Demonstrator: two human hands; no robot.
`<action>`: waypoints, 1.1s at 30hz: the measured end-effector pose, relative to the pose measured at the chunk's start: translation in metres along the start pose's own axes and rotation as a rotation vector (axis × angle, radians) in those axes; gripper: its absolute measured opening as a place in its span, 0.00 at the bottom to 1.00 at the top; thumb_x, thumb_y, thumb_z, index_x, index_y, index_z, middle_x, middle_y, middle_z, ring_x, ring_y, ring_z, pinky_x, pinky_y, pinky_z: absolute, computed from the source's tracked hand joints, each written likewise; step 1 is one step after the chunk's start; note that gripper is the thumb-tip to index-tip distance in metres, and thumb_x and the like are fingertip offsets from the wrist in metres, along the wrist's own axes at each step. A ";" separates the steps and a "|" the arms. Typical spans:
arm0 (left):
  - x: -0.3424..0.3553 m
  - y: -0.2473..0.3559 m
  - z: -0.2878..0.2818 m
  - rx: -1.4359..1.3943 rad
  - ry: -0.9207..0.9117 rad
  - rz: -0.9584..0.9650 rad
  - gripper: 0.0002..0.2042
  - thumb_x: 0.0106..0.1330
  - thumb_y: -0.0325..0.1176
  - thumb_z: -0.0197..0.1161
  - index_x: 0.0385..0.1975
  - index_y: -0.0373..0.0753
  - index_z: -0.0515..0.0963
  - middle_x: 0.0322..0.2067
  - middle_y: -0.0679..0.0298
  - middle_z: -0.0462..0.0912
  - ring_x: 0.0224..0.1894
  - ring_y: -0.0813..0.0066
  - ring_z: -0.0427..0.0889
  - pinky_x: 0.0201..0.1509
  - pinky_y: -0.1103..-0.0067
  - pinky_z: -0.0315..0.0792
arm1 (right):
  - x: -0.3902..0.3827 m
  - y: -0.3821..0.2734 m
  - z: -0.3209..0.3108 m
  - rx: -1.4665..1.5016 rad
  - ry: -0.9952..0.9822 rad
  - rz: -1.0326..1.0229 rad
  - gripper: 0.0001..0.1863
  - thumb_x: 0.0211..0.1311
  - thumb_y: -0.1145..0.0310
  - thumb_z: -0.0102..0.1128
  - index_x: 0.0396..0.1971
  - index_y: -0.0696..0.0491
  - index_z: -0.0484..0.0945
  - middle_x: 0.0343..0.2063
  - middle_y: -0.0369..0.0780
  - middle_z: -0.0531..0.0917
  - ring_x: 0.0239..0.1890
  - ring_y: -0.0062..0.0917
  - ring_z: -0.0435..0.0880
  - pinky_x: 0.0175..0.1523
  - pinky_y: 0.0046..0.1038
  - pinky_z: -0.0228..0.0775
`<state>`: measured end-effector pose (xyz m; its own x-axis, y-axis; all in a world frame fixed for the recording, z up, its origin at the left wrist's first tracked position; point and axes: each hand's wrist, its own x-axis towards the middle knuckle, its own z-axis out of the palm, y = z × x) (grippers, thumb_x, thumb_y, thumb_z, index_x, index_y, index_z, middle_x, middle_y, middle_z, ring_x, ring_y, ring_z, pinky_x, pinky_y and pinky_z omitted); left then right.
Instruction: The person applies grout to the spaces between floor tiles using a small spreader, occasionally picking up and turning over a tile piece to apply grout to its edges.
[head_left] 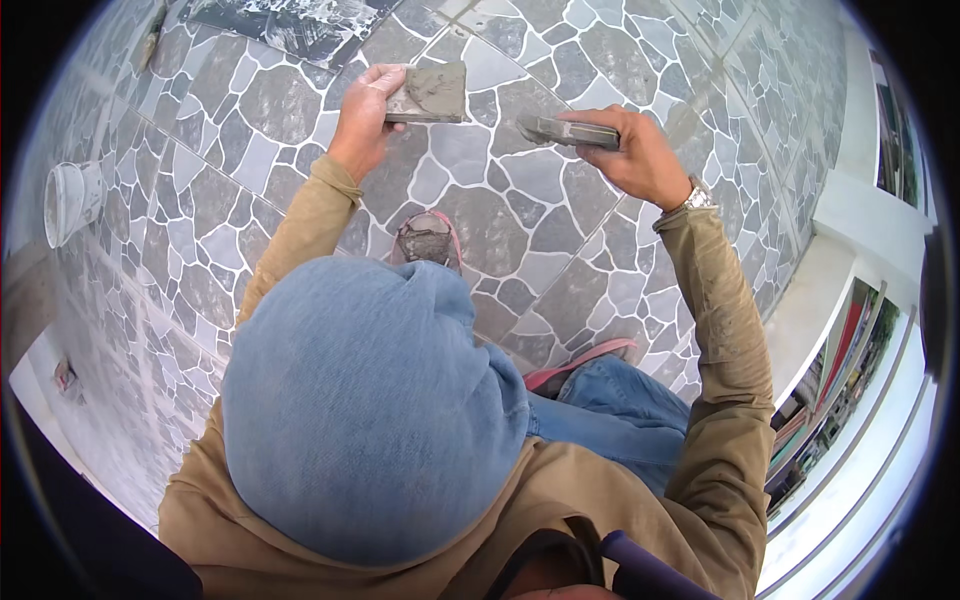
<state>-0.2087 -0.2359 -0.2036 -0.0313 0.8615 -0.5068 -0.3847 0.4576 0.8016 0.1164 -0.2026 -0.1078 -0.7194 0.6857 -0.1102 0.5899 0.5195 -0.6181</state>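
My left hand (pixel 362 118) grips a small rectangular slab (pixel 428 112) by its left edge, the thumb on top. Wet grey mortar (pixel 440 85) covers much of the slab's upper face. Across from it, my right hand (pixel 640 155) is closed around a narrow grey hand tool (pixel 575 132), smeared with mortar and pointing left. Its exact kind is unclear, since the fingers cover part of it. A gap separates the tool from the slab. Both are held above the stone-patterned floor tiles (pixel 480 225).
My mortar-smeared shoe (pixel 428 238) is below the hands; the other shoe (pixel 595 365) is farther right, by my bent knee (pixel 360 420). A white bucket (pixel 75 200) stands at the left. A dark, splattered panel (pixel 290 25) lies at the far side. A white ledge (pixel 865 230) runs along the right.
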 end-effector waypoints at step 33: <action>-0.107 -0.129 -0.009 -0.271 0.086 0.083 0.07 0.75 0.30 0.54 0.45 0.35 0.76 0.39 0.59 0.82 0.41 0.74 0.81 0.48 0.75 0.77 | 0.077 0.035 0.139 -0.556 0.454 0.340 0.12 0.58 0.73 0.55 0.40 0.61 0.78 0.41 0.47 0.80 0.50 0.40 0.78 0.40 0.37 0.82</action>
<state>-0.1640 -0.3888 -0.2557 -0.1470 0.8665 -0.4770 -0.6095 0.3005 0.7336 0.0310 -0.2024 -0.2460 -0.3183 0.9310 0.1786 0.9329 0.3411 -0.1154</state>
